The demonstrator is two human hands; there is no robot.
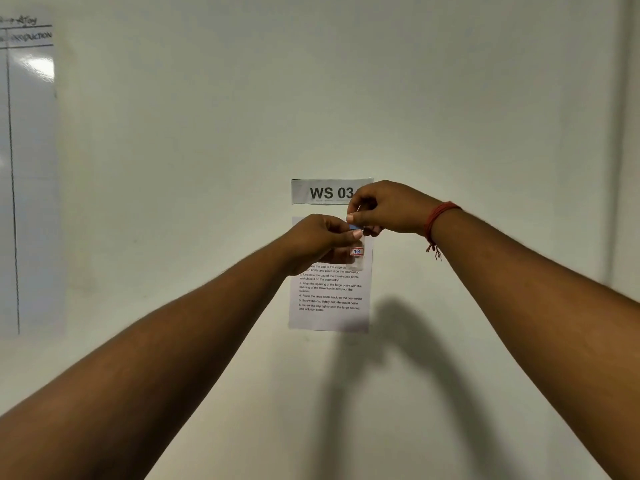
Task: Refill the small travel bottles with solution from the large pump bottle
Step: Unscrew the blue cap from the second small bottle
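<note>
A: What do the fingers (pixel 354 233) do?

B: The left hand (pixel 320 242) has its fingers curled, and the thumb presses on a small travel bottle (pixel 357 250) just under the blue part (pixel 354 227) at its top. The right hand (pixel 384 209) pinches that top from above, fingers bent together. Whether it turns a cap I cannot tell.

A: Where is the bottle?

B: It is held up in the air between both hands, in front of the instruction sheet (pixel 330 296) on the wall (pixel 207 150), below the "WS 03" sign (pixel 325 192). No table shows here.

A: How does it look?

B: Clear and small, with a white sticker with a red border (pixel 356 251) on its side. If there is liquid inside, I cannot see it.

A: How will it handle?

B: I think it is very light, thin plastic, perhaps soft when squeezed, so a hard grip may spill solution. Better to hold the body firmly but gently, and to take the top only with the fingertips.
</note>
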